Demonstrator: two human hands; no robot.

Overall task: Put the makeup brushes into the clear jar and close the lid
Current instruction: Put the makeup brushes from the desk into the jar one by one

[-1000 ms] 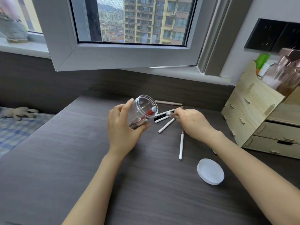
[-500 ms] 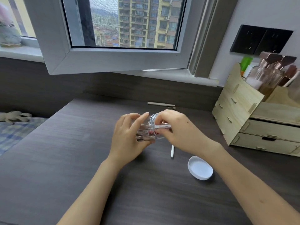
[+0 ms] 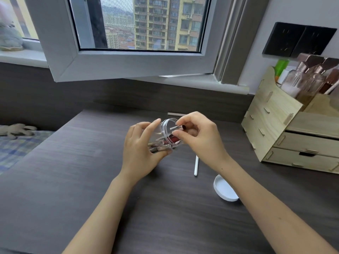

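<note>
Left hand (image 3: 141, 153) grips the clear jar (image 3: 166, 134), tilted, mouth facing right. Right hand (image 3: 200, 138) pinches white-handled brushes (image 3: 174, 127) at the mouth. Lid (image 3: 224, 189) lies near right on the table (image 3: 73, 180).

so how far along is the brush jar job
Partly done. Several brushes already lie inside the clear jar, which the left hand holds tilted. The right hand is feeding more brushes into its mouth. Left: one white-handled brush on the desk, then the white lid, lying off beside it.
</note>
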